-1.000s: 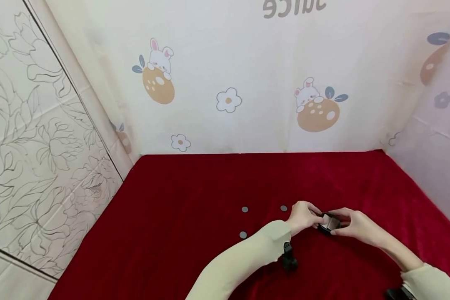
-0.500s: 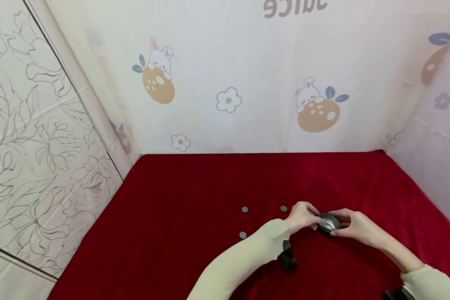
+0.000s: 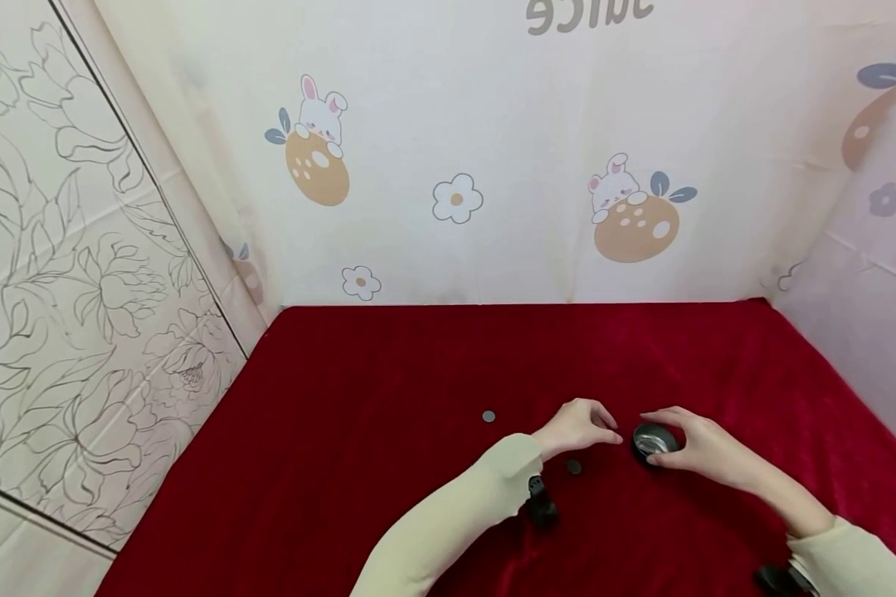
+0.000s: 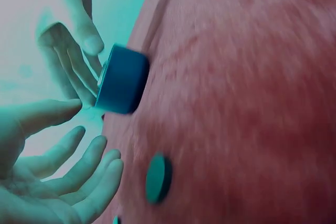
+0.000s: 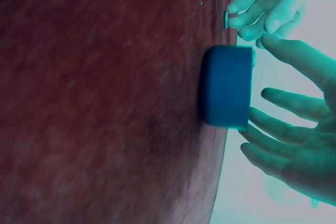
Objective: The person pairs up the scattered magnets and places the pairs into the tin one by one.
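A small round dark container [image 3: 650,443] with a shiny silver top stands on the red cloth at the right. My right hand [image 3: 705,448] is beside it, fingers spread and thumb near its rim; in the right wrist view the fingers [image 5: 294,103] look straight and loose at its upper edge. To the left of the container, my left hand [image 3: 573,428] hovers with relaxed fingers and nothing in them. A grey disc [image 3: 574,467] lies on the cloth just below that hand; the left wrist view shows this kind of disc [image 4: 158,178] as flat and fairly thick.
Another grey disc [image 3: 489,416] lies farther left on the red cloth [image 3: 343,431]. A printed curtain [image 3: 523,249] rises behind the table's back edge, and a floral panel [image 3: 82,290] stands at the left. My left sleeve [image 3: 455,506] covers part of the cloth.
The container's top went from showing a pale, angular interior to a rounded silver surface. My left hand has let go of it and moved left; my right fingers have loosened.
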A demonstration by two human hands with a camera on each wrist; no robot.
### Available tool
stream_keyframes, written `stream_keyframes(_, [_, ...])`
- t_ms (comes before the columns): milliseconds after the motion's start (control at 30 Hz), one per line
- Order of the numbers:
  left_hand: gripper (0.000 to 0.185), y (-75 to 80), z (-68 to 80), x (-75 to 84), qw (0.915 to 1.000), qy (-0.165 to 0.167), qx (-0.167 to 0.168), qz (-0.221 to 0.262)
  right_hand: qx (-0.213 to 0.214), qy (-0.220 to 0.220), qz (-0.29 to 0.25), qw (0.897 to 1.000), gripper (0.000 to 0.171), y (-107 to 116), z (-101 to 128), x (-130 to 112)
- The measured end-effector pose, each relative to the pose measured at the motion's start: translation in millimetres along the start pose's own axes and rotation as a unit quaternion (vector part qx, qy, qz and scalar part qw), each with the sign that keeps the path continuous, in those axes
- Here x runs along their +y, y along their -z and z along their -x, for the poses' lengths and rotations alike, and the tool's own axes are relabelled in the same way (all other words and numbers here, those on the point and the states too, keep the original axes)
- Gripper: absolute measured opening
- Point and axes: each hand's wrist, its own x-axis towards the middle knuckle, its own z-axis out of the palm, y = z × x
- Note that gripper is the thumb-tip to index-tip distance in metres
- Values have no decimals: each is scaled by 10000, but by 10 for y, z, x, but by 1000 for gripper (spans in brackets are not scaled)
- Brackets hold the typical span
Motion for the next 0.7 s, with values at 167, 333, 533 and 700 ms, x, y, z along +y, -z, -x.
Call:
stream_keyframes(167, [14,155,61,-84,9989,-220,-169,-387,99,106,-8,9999,44,-10,-54,-107])
stream_keyframes(333, [15,307,148,-140,9974,-376,-308,-539,41,165,-115,9998,42,-45,-107,-203])
stream_keyframes(533, [18,493,261,-241,9941,-521,-426,-855,-281,21,-310,9991,41,-118,-166,-296])
stream_keyframes(700, [19,631,353,-356,9908,-620,-460,-1109,-439,4,-485,9979,41,-197,-211,-335])
